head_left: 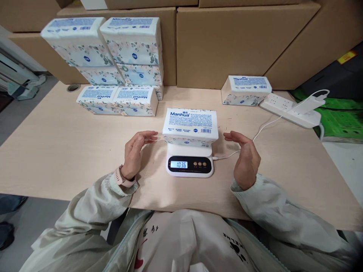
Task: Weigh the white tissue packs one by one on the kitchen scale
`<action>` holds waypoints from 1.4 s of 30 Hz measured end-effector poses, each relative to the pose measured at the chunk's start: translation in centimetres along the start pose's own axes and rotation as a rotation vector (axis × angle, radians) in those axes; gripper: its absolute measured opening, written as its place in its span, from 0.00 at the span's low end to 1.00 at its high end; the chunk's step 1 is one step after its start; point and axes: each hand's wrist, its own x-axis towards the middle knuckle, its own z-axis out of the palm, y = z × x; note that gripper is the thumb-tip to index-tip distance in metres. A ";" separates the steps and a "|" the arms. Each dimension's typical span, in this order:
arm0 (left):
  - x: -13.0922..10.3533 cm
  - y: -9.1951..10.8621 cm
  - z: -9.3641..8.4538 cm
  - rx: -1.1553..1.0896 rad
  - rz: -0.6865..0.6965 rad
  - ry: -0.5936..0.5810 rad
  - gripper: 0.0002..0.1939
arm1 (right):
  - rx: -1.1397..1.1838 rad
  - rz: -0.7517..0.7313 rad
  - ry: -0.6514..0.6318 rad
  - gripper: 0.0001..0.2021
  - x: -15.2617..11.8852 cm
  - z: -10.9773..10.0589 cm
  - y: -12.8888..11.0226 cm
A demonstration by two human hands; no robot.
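A white tissue pack (190, 124) with blue "Manhua" print lies on a white digital scale (189, 151) whose lit display reads 103.6. My left hand (135, 153) is just left of the pack, not touching it, with fingers extended toward it and nothing held. On the other side, my right hand (246, 158) stands apart from the pack, its fingers stretched out and the palm facing inward. A white cable (231, 155) plugs into the scale's right side.
Stacked tissue packs (133, 49) stand at the back left, with two packs (116, 100) before them. Another pack (246, 90) sits back right beside a power strip (292, 109). Cardboard boxes (221, 45) line the table's (85, 158) rear. Green material (340, 121) lies far right.
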 end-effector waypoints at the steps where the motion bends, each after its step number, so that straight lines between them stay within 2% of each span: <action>1: 0.0 0.1 0.0 0.004 0.000 0.000 0.23 | -0.005 0.003 0.000 0.21 0.0 0.0 0.0; 24: -0.3 0.4 0.2 0.005 -0.055 0.024 0.26 | -0.031 0.002 0.017 0.21 -0.1 0.2 -0.2; 42: -0.3 0.5 0.2 0.005 -0.048 0.019 0.26 | -0.107 -0.007 0.022 0.23 0.0 0.2 -0.9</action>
